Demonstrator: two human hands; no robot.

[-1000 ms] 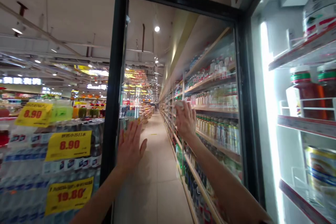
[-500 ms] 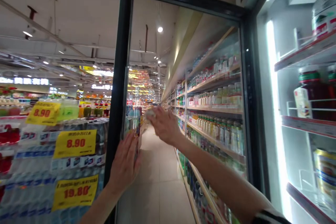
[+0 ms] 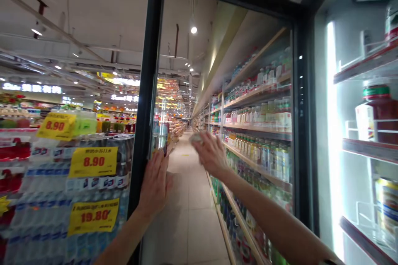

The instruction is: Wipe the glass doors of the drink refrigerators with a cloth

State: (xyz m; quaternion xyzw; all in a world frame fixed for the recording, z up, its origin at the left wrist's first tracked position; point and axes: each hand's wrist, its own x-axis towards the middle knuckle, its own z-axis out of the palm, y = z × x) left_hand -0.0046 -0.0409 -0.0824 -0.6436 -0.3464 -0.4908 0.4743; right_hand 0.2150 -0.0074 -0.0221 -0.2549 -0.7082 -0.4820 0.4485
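An open glass door (image 3: 189,182) with a dark frame (image 3: 143,103) stands in front of me. My left hand (image 3: 154,186) rests flat against the glass and the left side of the frame, fingers stretched upward. Reaching toward the middle of the pane, my right hand (image 3: 214,155) has its fingers closed on a small pale cloth (image 3: 196,137). The cloth is blurred and partly covered by the fingers, and I cannot tell whether it presses on the glass.
Right of the door is a lit cooler with a shelf edge (image 3: 370,149), a dark red bottle (image 3: 384,112) and a yellow-topped can (image 3: 387,203). Stacked bottled drinks (image 3: 37,211) with yellow price signs (image 3: 93,162) stand at left. Drink shelves and an aisle show in the pane.
My right hand has moved right across the pane with the cloth. My left hand stays at the frame. The view has shifted slightly, moving the door to the right.
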